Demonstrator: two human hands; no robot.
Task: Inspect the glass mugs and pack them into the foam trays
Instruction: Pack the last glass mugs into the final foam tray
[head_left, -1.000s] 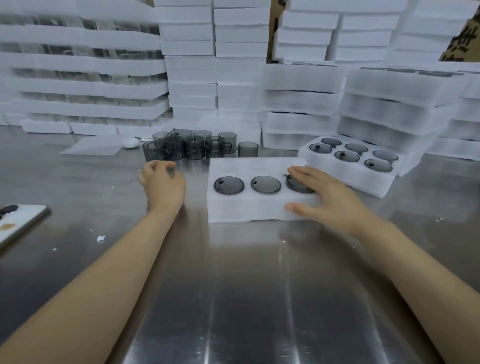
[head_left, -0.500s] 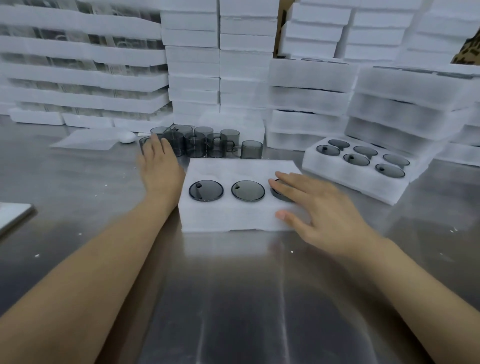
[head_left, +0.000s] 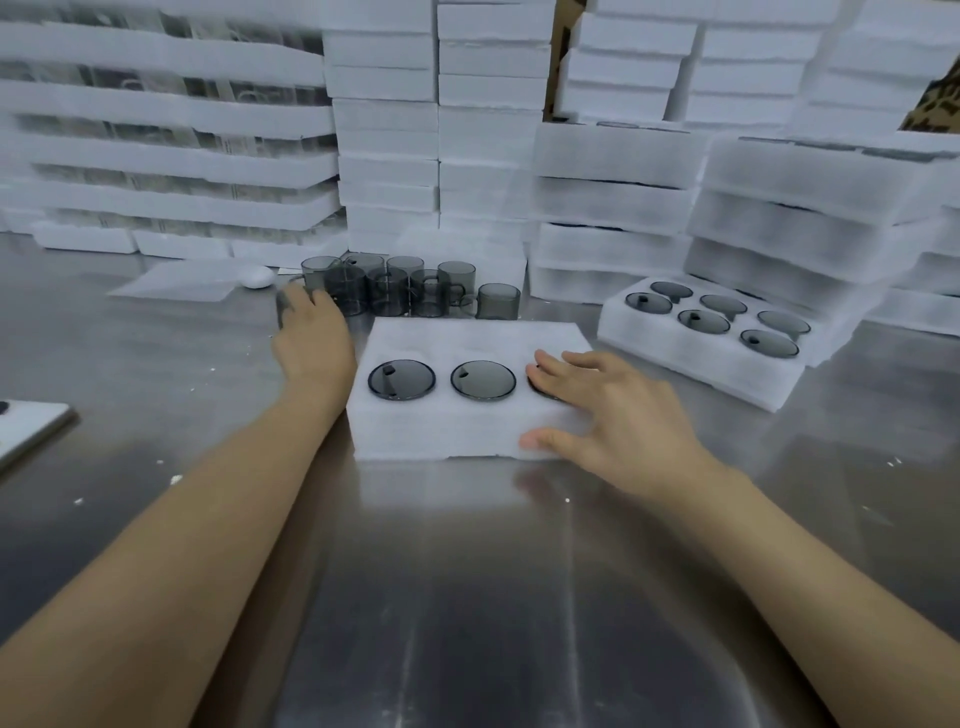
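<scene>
Hiding third mug (head_left: 543, 388): right hand (head_left: 618, 415).

steel table (head_left: 467, 597) | foam trays (head_left: 467, 436) | loose glass mugs (head_left: 395, 288)

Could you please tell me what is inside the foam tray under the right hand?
The foam tray shows two grey mugs in its front row; the right hand covers a third. Nothing shows in its back row.

Left hand (head_left: 311, 343) has reached forward — onto a loose mug (head_left: 287, 306).
</scene>
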